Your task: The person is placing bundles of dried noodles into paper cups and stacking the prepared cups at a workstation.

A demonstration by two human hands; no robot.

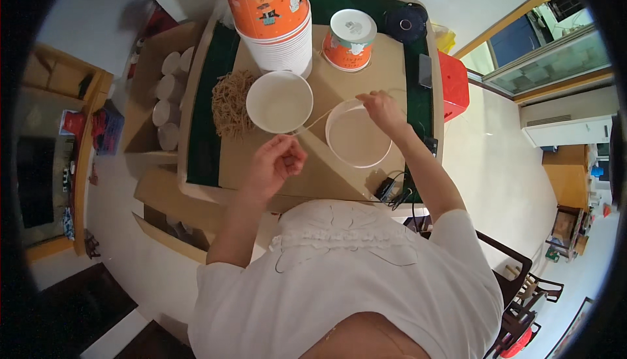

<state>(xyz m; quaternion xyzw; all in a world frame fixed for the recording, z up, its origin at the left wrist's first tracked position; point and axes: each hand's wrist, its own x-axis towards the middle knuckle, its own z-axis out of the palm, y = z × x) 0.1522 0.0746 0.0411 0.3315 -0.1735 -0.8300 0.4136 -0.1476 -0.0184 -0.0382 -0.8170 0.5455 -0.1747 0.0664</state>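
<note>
My right hand (385,111) is pinched at the far edge of a white-rimmed round piece (328,138), which looks tan inside. A thin tan cord (319,119) runs from near the white paper bucket (279,102) toward those fingertips, and the pinch appears to be on it. The bucket's mouth faces up. Just on its near side is my left hand (277,166), closed with curled fingers; whether anything is in them is hidden. A loose heap of brown cords (233,104) lies left of the bucket.
A tall stack of printed paper buckets (271,16) stands behind, with an upside-down orange bucket (350,40) to its right. A dark blue round object (406,23), a phone (425,71) and a black cable (388,188) lie rightward. An open carton of white cups (153,91) stands left.
</note>
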